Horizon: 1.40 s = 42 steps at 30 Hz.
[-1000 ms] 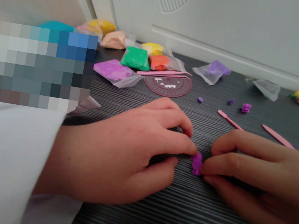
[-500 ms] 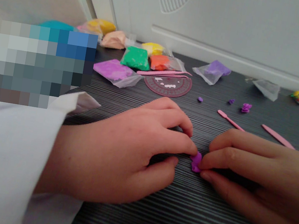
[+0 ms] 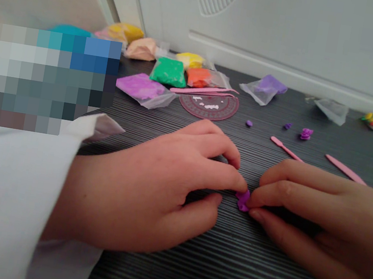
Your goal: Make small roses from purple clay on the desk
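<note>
A small lump of purple clay (image 3: 243,200) lies on the dark striped table (image 3: 222,268) between my two hands. My left hand (image 3: 150,190), in a white sleeve, rests on the table with its fingers curled and its index fingertip pressed against the lump's left side. My right hand (image 3: 321,227) comes in from the right. Its thumb and index finger pinch the lump, and most of the clay is hidden between the fingertips.
Bags of coloured clay sit at the back: magenta (image 3: 141,87), green (image 3: 169,71), orange (image 3: 199,77), yellow (image 3: 190,60), purple (image 3: 267,86). A round pink disc (image 3: 209,105), two pink tools (image 3: 286,148) (image 3: 344,168) and small purple bits (image 3: 306,133) lie behind my hands.
My right thumb and finger have closed in on the purple clay from the right. The lump has become shorter and more squeezed, and less of it shows now.
</note>
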Tool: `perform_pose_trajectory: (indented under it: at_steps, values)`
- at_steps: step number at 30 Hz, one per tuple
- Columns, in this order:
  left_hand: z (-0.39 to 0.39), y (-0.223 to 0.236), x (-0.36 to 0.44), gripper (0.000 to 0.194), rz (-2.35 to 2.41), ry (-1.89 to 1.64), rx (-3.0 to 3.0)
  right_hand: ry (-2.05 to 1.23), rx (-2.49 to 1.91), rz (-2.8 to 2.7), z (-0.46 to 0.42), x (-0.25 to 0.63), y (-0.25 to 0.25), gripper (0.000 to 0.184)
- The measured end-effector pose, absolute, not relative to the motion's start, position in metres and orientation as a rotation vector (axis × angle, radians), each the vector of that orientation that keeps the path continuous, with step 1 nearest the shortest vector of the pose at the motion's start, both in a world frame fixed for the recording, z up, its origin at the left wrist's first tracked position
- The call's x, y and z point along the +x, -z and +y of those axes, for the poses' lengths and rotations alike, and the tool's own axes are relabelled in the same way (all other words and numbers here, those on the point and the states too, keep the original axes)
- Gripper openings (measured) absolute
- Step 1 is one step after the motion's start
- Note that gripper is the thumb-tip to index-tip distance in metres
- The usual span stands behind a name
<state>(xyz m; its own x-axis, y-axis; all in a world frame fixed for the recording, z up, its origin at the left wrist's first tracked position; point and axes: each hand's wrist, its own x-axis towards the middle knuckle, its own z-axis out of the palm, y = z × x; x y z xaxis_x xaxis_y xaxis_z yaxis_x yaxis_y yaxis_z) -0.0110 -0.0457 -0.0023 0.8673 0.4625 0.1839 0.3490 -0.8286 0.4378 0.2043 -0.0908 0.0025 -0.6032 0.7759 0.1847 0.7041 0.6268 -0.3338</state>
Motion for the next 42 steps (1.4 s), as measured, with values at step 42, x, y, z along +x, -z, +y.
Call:
perform_pose_trajectory:
  at_steps: [42]
  values:
    - [-0.045,-0.0004,-0.0111,0.028,0.532,-0.395,2.66,-0.388,-1.216,-2.564,-0.0947,0.2049,-0.0039,0.014]
